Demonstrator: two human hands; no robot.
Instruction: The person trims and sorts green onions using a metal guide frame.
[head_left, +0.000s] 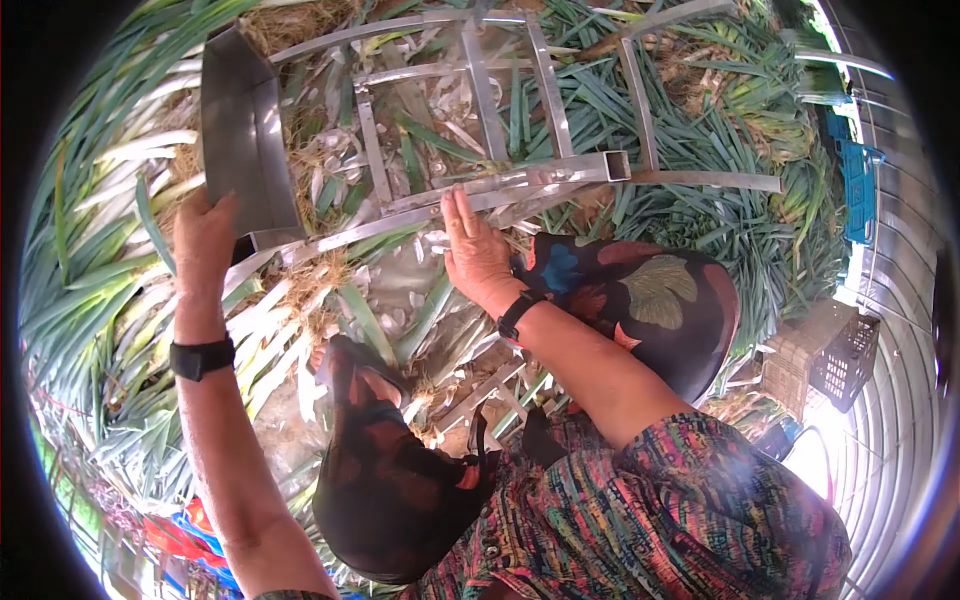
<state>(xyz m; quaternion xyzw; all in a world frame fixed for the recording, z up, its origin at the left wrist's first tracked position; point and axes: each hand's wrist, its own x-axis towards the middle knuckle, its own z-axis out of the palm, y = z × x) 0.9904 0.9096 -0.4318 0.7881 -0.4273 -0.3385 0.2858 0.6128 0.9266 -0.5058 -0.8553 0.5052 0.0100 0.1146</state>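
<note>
A metal frame with long rails and several crossbars (547,88) lies in front of me over the leek heap. At its left end stands a grey sheet-metal trough (235,115). My left hand (203,235) is closed on the trough's near edge, its fingertips partly hidden. Against the frame's near rail (395,222) rests my right hand (475,252), fingers stretched out and not wrapped round it. Leeks with white stems (160,225) lie beside my left hand. Loose leaf scraps and roots (315,285) are scattered under the frame.
Piled leeks with green tops (700,215) lie beyond and right of the frame. A beige plastic crate (795,355) stands at the right, with a blue crate (858,190) farther off. My knees (640,310) are close below the rail. Red and blue bags (190,535) lie lower left.
</note>
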